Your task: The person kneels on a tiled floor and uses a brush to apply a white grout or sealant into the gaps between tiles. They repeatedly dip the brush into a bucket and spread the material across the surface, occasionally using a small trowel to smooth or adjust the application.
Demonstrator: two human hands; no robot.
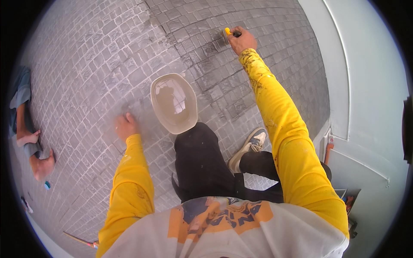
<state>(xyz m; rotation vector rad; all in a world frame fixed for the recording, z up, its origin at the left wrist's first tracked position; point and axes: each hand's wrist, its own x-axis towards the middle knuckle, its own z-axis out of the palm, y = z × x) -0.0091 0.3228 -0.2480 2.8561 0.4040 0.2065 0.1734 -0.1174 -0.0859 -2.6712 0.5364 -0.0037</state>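
My right hand (pixel 244 41) is stretched far forward, closed around a paintbrush (pixel 227 31) with yellow and black on its handle. The brush is down at the darker, wet-looking part of the stone-patterned floor (pixel 266 47). An oval beige tub (pixel 194 118) of greyish liquid stands in front of my knee, between my two arms. To its left, my left hand (pixel 126 126) is low over the paler, dry-looking floor; motion blurs its fingers, and nothing in it can be made out.
Along the right runs a pale wall (pixel 370 86) with thin piping. My shoe (pixel 249 148) rests on the floor right of the tub. At the far left are another person's bare feet (pixel 42 165), with a small blue object (pixel 47 185) beside them. A thin stick (pixel 79 239) lies at the lower left.
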